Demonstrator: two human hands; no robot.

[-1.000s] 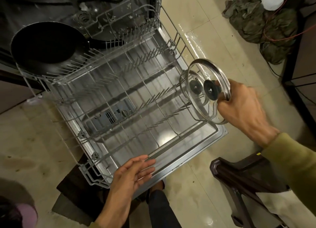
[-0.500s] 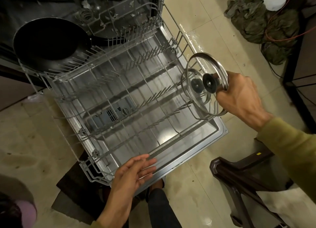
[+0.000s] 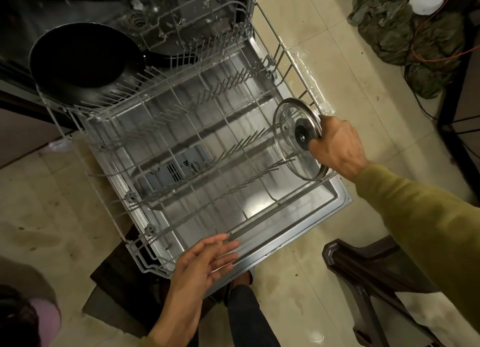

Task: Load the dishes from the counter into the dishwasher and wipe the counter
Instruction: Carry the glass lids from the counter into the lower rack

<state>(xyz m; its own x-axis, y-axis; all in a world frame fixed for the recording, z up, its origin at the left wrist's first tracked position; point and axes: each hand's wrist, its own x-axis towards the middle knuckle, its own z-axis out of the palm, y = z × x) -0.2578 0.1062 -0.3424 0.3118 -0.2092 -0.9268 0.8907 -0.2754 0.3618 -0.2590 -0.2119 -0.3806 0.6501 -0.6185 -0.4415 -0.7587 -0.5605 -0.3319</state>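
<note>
The dishwasher's lower rack (image 3: 181,128) is pulled out over the open steel door (image 3: 306,216). A black frying pan (image 3: 83,60) stands tilted in the rack's far left corner. My right hand (image 3: 337,146) grips a glass lid (image 3: 288,138) with a metal rim by its black knob, holding it on edge among the tines at the rack's right side. My left hand (image 3: 205,263) rests with straight fingers on the rack's front rail.
A dark wooden chair (image 3: 363,274) stands at the lower right beside the door. A heap of green cloth (image 3: 415,34) with an orange cable lies on the tiled floor at the upper right. My leg (image 3: 246,315) is under the door's edge.
My right hand has lowered the glass lid into the right side of the rack and turned it more upright. My left hand has stayed on the front rail.
</note>
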